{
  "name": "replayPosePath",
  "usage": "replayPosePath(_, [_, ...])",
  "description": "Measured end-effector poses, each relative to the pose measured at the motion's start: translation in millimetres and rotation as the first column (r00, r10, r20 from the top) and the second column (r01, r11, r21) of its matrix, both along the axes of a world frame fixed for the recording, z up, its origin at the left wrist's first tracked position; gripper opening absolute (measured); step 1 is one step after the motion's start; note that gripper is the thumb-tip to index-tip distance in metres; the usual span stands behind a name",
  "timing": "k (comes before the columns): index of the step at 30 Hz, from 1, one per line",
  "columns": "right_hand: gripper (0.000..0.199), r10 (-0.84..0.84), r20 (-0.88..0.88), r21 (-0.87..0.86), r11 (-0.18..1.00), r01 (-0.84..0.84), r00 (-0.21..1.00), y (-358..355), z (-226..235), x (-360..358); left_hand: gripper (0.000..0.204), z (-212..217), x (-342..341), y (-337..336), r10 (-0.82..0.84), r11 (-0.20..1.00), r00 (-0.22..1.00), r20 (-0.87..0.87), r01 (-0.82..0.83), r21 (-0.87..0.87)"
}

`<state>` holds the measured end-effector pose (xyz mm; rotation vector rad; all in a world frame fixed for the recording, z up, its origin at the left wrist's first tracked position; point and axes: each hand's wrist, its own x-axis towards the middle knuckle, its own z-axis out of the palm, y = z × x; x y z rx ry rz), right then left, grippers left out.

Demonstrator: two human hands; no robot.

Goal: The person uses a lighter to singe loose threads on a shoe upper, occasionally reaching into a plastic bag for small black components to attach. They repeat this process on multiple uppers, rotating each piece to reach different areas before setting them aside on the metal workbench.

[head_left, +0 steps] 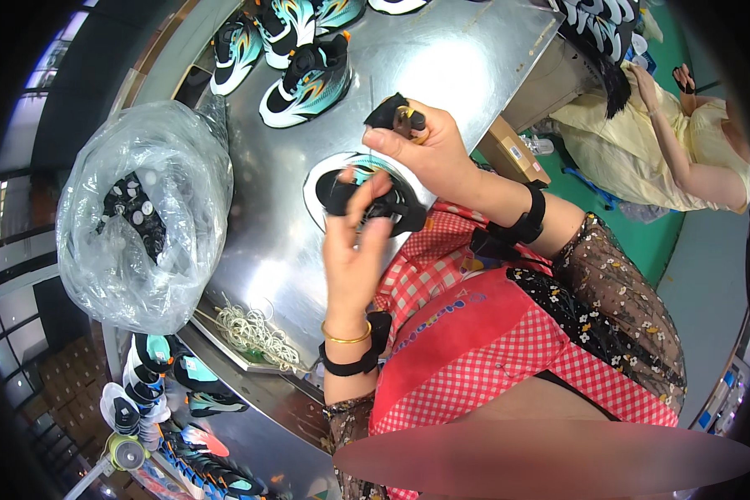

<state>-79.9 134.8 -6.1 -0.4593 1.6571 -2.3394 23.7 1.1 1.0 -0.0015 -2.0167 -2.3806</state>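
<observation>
A sneaker [315, 195] with a white sole, black upper and teal patches lies on the metal table in front of me. My left hand [357, 242] is over its opening, with fingers bent and smeared by motion; whether they grip anything is unclear. Just beyond the shoe, my right hand [429, 150] is closed around a small dark tool with yellow parts [410, 122]. A piece of black material [383, 113] sticks out beside the thumb. What kind of tool it is I cannot make out.
Several teal, black and white sneakers [308, 87] stand at the table's [267, 167] far side. A clear plastic bag [200, 208] of small black pieces is at left, near tangled pale cords [254, 333]. More shoes [196, 375] fill a lower-left rack. Another person [667, 133] works at right.
</observation>
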Motion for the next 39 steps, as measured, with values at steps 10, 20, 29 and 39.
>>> replayPosePath(10, [0.013, 0.047, -0.255, 0.054, 0.998, -0.034, 0.966, -8.8, -1.6, 2.6, 0.043, 13.1, -3.2, 17.3, 0.165, 0.986, 0.983, 0.077, -0.164, -0.012])
replayPosePath(20, [0.013, -0.009, -0.895, 0.259, 0.803, 0.536, 0.445, 10.4, -9.6, 0.0, 0.004, 8.7, -13.6, 10.9, 0.347, 0.931, 0.932, 0.106, -0.356, 0.083])
replayPosePath(29, [0.011, 0.25, -0.035, 0.106, 0.964, -0.245, 0.968, 7.8, 4.7, 7.9, 0.008, -0.5, -20.2, 15.7, 0.484, 0.869, 0.873, 0.055, -0.487, 0.086])
replayPosePath(39, [0.023, 0.241, -0.764, 0.582, 0.657, 0.479, 0.598, 22.5, -4.8, 8.6, 0.003, -3.7, -20.7, 7.3, 0.51, 0.835, 0.85, 0.131, -0.526, 0.162])
